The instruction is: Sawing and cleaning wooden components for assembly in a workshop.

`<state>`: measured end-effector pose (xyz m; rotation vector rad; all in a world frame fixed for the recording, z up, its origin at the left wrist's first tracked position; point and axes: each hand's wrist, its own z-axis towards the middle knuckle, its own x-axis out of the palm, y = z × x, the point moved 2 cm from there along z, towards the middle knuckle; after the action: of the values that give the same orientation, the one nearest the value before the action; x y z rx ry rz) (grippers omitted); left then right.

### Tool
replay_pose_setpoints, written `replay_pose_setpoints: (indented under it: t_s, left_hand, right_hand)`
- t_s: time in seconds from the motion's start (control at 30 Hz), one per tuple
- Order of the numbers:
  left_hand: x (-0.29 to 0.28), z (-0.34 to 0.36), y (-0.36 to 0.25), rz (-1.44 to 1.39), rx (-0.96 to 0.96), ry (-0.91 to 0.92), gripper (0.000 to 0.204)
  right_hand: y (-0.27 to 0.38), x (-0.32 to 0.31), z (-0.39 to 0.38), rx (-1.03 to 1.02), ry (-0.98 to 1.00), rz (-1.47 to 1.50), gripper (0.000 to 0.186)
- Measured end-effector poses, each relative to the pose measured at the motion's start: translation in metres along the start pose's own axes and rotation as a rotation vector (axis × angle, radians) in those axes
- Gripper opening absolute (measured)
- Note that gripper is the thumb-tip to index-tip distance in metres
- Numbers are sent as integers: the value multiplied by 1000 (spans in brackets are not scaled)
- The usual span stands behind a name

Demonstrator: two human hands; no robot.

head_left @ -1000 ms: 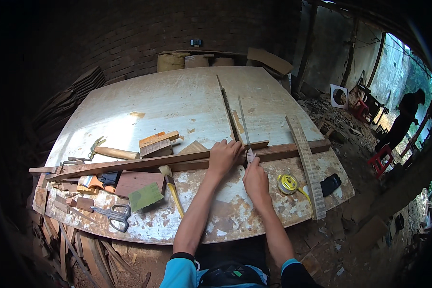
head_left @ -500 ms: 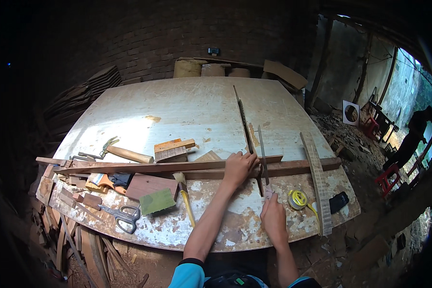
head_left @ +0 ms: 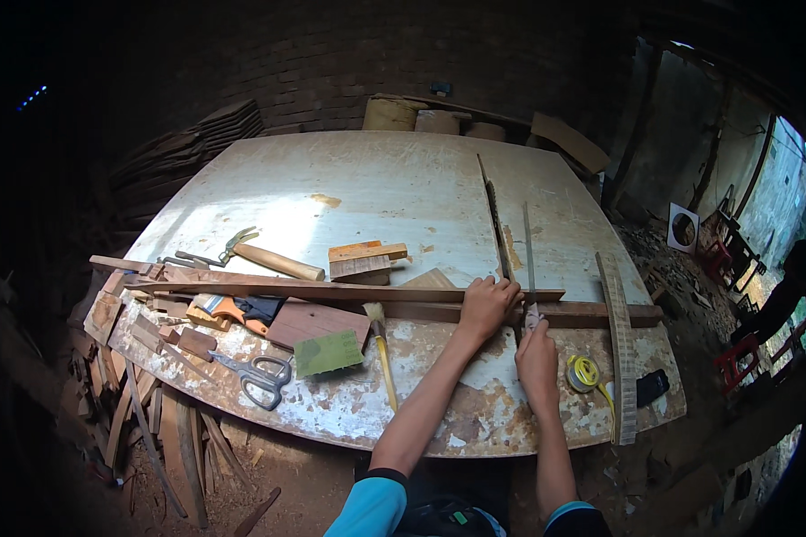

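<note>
The left hand [head_left: 487, 302] lies flat, fingers pressed together, on two long planks [head_left: 349, 292] crossing the desk [head_left: 331, 192] left to right. The right hand [head_left: 536, 360], just beside it, pinches the handle of a saw [head_left: 497, 228]. The saw's blade runs from the hands toward the desk's far edge, across the planks. A tape measure [head_left: 583, 372] lies right of the right hand.

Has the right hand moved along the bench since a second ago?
Yes. The right hand slid off the long wooden strip toward the person, then back up beside the yellow tape measure.
</note>
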<state>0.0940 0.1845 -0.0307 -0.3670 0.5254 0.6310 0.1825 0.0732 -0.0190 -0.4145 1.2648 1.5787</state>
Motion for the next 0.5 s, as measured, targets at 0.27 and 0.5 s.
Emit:
replay_pose_setpoints:
  t_s: [0.27, 0.5]
  left_hand:
    - [-5, -4, 1, 12, 18, 14, 18]
    - [-10, -26, -12, 37, 66, -70, 17]
  right_hand:
    - [-18, -40, -88, 88, 62, 29, 19]
    - [-29, -44, -64, 73, 75, 34, 21]
